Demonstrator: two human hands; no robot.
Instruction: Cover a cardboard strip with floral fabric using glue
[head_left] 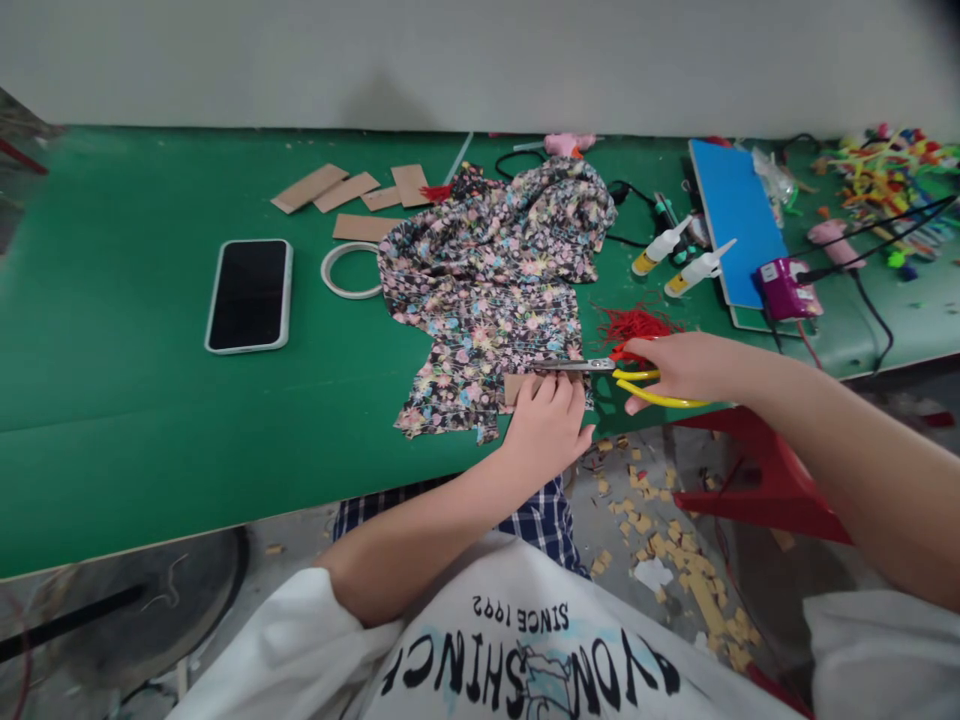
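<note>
A piece of floral fabric (480, 330) lies spread on the green table, bunched toward its far side. Near its front edge a small brown cardboard piece (514, 388) rests on the cloth. My left hand (546, 425) presses down on that cardboard, fingers stretched and thumb apart, covering much of it. Yellow-handled scissors (637, 382) are gripped in my right hand (675, 370). Their blades point left across the fabric along the far edge of the cardboard, close to my left fingertips. Whether the blades are parted is hard to see. Red strands (637, 325) lie just beyond my right hand.
A phone (250, 296), a tape roll (351, 270) and several cardboard strips (364, 227) lie left of the fabric. To the right are glue bottles (694, 272), a blue board (739, 220), a purple box (789, 289) and cables. A pink glue gun (568, 144) lies behind.
</note>
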